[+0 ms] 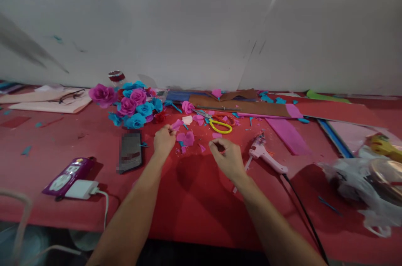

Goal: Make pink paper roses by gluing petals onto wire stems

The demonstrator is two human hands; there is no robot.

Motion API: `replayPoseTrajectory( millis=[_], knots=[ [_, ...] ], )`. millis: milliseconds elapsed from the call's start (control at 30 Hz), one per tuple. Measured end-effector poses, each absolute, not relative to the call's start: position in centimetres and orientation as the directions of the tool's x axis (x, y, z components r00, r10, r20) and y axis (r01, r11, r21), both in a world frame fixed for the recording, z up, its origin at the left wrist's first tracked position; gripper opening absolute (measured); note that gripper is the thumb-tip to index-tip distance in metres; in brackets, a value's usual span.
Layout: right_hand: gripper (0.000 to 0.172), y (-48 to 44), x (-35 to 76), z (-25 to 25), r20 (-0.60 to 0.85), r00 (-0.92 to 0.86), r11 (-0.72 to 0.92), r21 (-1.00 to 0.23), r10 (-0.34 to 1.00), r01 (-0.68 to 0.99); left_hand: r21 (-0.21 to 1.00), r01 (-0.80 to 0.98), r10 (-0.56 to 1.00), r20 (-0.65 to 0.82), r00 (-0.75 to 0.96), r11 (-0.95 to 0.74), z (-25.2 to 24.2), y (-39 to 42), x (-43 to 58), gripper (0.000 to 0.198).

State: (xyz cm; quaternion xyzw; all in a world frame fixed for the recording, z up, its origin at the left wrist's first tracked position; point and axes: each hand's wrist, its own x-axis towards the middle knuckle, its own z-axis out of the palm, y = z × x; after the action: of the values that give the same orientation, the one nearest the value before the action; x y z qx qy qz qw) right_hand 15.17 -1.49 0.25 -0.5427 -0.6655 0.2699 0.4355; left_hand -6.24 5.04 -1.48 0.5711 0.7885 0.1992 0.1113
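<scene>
Between the thumb and fingers of my left hand [163,142] is a small pink paper petal piece [176,124], held just above the red table. My right hand [228,158] hovers over the table with its fingers curled and thumb and forefinger close together; whatever they pinch, if anything, is too small to make out. Loose pink petals [188,138] lie between both hands. Scissors [220,126] with a yellow and a red handle rest beyond my right hand, near a pink paper rose [187,107]. A pink glue gun [268,159] lies to the right of that hand.
A bunch of blue and purple paper roses [133,105] stands at the back left. Nearer are a phone [130,152], a purple packet [69,176] and a white charger [82,189]. Crepe paper strips [290,136] and a plastic bag [351,178] lie right. A white partition [141,40] rises behind.
</scene>
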Motion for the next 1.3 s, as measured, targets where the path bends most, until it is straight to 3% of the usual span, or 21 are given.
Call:
replayPoseTrajectory(
  millis=[100, 300, 367, 433, 500, 633, 700, 767, 867, 967, 1100, 1300],
  knots=[
    [0.02, -1.5, 15.1, 0.1, 0.296, -0.056, 0.281, -0.806, 0.953, 0.522, 0.429, 0.871, 0.954, 0.062, -0.294, 0.24, -2.0, 5.0, -5.9, 0.026],
    [0.021, -1.5, 15.0, -0.2, 0.308, -0.089, 0.302, -0.763, 0.947, 0.572, 0.469, 0.853, 0.947, 0.096, -0.305, 0.228, -1.9, 4.8, -5.8, 0.01],
    [0.021, -1.4, 15.0, -0.4, 0.304, -0.071, 0.288, -0.771, 0.95, 0.568, 0.623, 0.752, 0.924, 0.118, -0.364, 0.216, -1.5, 4.9, -6.0, 0.007],
    [0.021, -1.1, 15.0, -0.5, 0.298, -0.041, 0.272, -0.796, 0.954, 0.541, 0.853, 0.503, 0.905, 0.095, -0.414, 0.141, -0.9, 5.0, -6.0, 0.006],
    [0.02, -1.0, 15.1, -0.6, 0.288, -0.017, 0.259, -0.832, 0.957, 0.491, 0.968, 0.244, 0.91, 0.041, -0.412, 0.066, -0.3, 5.0, -5.7, 0.012],
    [0.015, -0.8, 14.9, -0.6, 0.204, 0.034, 0.187, -0.943, 0.978, 0.275, 0.991, 0.082, 0.949, -0.072, -0.308, 0.102, 1.5, 4.2, -4.3, 0.019],
    [0.015, -0.9, 14.7, -0.4, 0.04, 0.028, 0.039, -0.998, 0.999, 0.043, 0.988, 0.013, 0.971, -0.152, -0.186, 0.157, 2.4, 3.6, -3.6, 0.016],
    [0.028, -1.0, 14.4, -0.2, -0.18, -0.037, -0.184, -0.966, 0.983, -0.184, 0.974, -0.043, 0.975, -0.222, -0.023, 0.221, 3.0, 3.3, -2.9, 0.015],
    [0.04, -1.1, 14.0, 0.0, -0.335, -0.064, -0.338, -0.892, 0.94, -0.299, 0.96, 0.131, 0.969, -0.246, -0.018, 0.247, 2.8, 3.5, -2.7, 0.013],
    [0.036, -0.8, 14.0, -0.3, -0.274, 0.024, -0.26, -0.933, 0.961, -0.249, 0.898, 0.372, 0.964, -0.167, -0.205, 0.235, 1.6, 5.1, -3.6, 0.009],
    [0.032, -0.5, 14.2, -0.8, -0.21, 0.077, -0.189, -0.958, 0.975, -0.217, 0.8, 0.537, 0.935, -0.078, -0.347, 0.266, 0.7, 8.3, -5.9, 0.022],
    [0.029, -0.6, 14.5, -0.8, -0.177, 0.053, -0.163, -0.967, 0.983, -0.197, 0.632, 0.675, 0.883, -0.031, -0.468, 0.38, 0.8, 11.8, -8.5, 0.009]
  ],
)
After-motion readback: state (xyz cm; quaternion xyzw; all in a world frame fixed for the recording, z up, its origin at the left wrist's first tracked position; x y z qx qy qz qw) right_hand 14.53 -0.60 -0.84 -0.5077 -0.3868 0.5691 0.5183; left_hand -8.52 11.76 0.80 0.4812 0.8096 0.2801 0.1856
